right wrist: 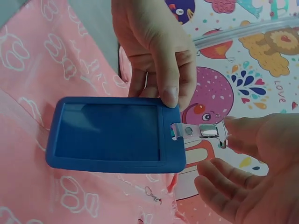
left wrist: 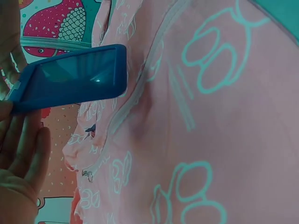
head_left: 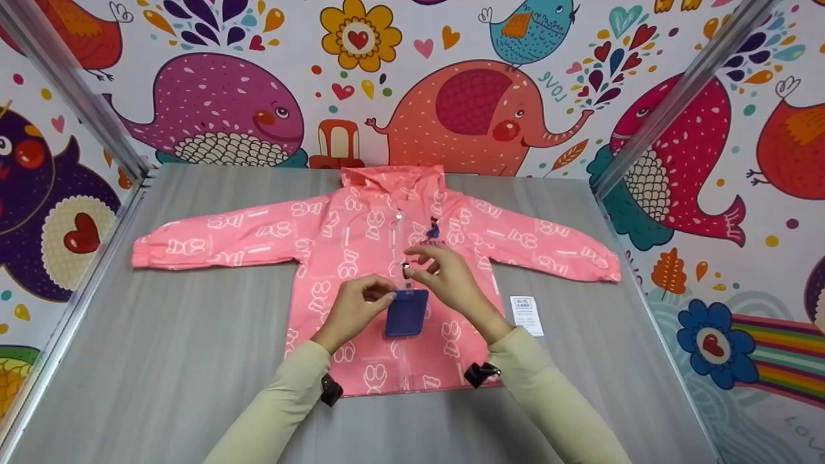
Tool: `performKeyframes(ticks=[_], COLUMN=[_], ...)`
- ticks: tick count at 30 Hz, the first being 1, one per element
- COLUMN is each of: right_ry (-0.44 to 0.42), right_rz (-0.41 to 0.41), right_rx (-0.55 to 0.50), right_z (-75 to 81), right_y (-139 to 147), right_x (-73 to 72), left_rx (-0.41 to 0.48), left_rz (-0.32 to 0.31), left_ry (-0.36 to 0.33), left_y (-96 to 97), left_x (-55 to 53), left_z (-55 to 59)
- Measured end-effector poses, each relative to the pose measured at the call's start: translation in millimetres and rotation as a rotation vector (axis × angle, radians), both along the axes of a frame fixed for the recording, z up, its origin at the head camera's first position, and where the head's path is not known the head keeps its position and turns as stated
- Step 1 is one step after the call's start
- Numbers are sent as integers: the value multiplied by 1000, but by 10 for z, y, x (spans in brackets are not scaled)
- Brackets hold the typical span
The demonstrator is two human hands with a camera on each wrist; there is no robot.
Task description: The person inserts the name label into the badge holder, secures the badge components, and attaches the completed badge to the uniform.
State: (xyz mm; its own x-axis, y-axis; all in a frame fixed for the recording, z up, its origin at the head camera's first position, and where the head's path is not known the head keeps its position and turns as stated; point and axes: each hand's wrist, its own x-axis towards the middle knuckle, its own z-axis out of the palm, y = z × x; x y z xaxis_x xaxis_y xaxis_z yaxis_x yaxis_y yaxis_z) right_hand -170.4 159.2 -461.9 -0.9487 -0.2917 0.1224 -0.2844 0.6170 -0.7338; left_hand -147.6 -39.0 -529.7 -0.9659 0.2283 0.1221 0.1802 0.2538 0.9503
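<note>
A blue badge holder (head_left: 406, 314) with a clear window hangs over the front of a pink hooded jacket (head_left: 348, 258). My left hand (head_left: 354, 309) pinches its top corner between thumb and fingers, seen closely in the left wrist view, where the holder (left wrist: 74, 77) juts out from the fingertips. A short clear strap with a metal clip (right wrist: 209, 131) runs from the holder's slot. At the clip's end, the thumb and index finger of my right hand (right wrist: 252, 163) pinch it, the other fingers loosely bent. The jacket lies spread flat, zipped, both sleeves stretched out sideways.
A small white printed card (head_left: 527, 316) lies on the grey table (head_left: 213, 335), right of the jacket's hem. Walls with cartoon animals (head_left: 483, 116) enclose the back and sides, with metal frame posts (head_left: 689, 96) at the corners. A zipper pull (head_left: 398, 216) hangs near the jacket's collar.
</note>
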Motion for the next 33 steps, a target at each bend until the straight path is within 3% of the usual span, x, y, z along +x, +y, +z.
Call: performKeyframes(ticks=[5,11,20,24,33], right_ry=[-5,-57,-44,-52,-10], right_rz=[51,65,127,128,93], right_rx=[61,15,-38,-62,-103], right_z=[33,46,21,18,83], right_y=[-59,-63,-65,-86,-141], right_x=[-96,-130,-96,-81,-74], left_rx=[-2,-12,-25,-17,-29], left_rz=[5,14,1,5,38], left_ry=[6,35,189,240,265], left_y=[6,3,-22,-37,-45], left_x=[17,48,132,163,167], left_z=[11,8,13,16,125])
